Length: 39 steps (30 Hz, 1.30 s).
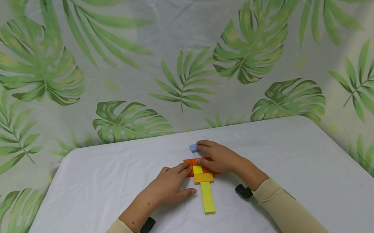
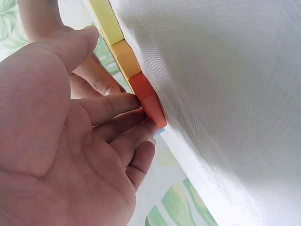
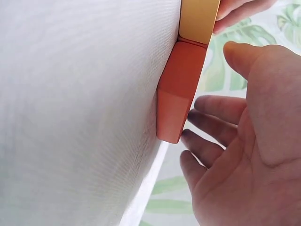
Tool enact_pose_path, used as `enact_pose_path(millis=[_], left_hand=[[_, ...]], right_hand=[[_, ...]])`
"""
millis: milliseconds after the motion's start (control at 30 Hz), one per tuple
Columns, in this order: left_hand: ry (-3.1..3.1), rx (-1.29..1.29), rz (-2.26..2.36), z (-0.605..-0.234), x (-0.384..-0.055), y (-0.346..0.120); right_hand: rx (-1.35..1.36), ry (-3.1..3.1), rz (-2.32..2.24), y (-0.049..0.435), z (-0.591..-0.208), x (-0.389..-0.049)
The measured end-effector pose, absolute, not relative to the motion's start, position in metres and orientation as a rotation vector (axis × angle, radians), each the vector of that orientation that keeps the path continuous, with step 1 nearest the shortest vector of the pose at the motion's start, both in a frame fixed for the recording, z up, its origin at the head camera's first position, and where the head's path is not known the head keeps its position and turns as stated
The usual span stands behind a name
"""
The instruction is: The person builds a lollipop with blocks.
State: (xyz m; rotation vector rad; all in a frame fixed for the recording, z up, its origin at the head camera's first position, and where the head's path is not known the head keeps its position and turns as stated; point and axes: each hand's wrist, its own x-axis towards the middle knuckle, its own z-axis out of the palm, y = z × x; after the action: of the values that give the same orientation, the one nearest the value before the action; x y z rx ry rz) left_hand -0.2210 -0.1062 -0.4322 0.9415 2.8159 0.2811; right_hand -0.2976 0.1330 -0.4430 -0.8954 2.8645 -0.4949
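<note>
Flat toy blocks lie joined in a figure on the white cloth. A long yellow block (image 1: pixel 207 199) points toward the person. It meets an amber block (image 1: pixel 203 178) set crosswise, with a small bright yellow block (image 1: pixel 197 169) beyond. Orange-red blocks (image 1: pixel 188 167) flank that piece. My left hand (image 1: pixel 169 186) touches the left orange-red block (image 2: pixel 149 101) with nearly straight fingertips, thumb held apart. Across from it, my right hand (image 1: pixel 220 158) lies over the right orange-red block (image 3: pixel 176 92), fingers loosely extended. A small blue block (image 1: pixel 193 148) sits farther back, partly behind the right fingertips.
The white-covered table (image 1: pixel 297 197) ends at a back edge just beyond the blue block. Behind it hangs a curtain (image 1: pixel 180 31) printed with green leaves. Dark wrist cameras (image 1: pixel 243 191) are strapped under both forearms, close over the cloth.
</note>
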Motion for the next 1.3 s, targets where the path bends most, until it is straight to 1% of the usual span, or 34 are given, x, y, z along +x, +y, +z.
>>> enact_pose_path(millis=[1300], left_hand=[[2.820, 0.937, 0.289, -0.4313, -0.2204, -0.1063]], right_hand=[[-0.889, 2.870, -0.452, 0.1335, -0.4467, -0.2892]])
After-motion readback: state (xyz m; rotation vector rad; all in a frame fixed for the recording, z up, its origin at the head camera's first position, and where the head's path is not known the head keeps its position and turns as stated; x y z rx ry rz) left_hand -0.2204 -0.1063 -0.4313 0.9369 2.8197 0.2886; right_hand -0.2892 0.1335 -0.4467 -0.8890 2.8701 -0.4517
